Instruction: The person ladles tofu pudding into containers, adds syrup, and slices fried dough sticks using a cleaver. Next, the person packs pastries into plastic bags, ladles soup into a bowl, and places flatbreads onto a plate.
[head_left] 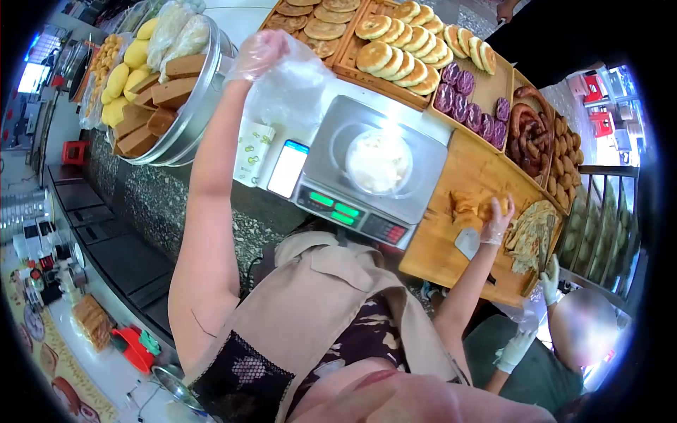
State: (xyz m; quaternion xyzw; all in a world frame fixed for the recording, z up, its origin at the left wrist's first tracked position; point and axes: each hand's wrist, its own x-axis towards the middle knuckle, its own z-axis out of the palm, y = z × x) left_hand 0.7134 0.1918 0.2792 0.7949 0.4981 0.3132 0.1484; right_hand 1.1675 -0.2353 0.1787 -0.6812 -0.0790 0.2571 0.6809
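My left hand [259,55], in a clear plastic glove, reaches to the top of the counter. Its fingers are closed on a thin clear plastic bag [300,81] that hangs open to the right. My right hand [498,220], gloved too, is over the wooden cutting board [430,247] with its fingers curled on a golden-brown piece of food [465,206]. A broad-bladed knife [467,242] lies just below it. Between my hands stands a digital scale [328,151], bearing a round dish of white food [379,162] washed out by glare.
Trays of flatbreads [403,53], purple rolls [462,99] and sausages [529,134] line the far side. Shredded pancake [529,236] lies on the board's right. A phone [288,169] sits left of the scale. A co-worker's gloved hands [518,350] are at the lower right.
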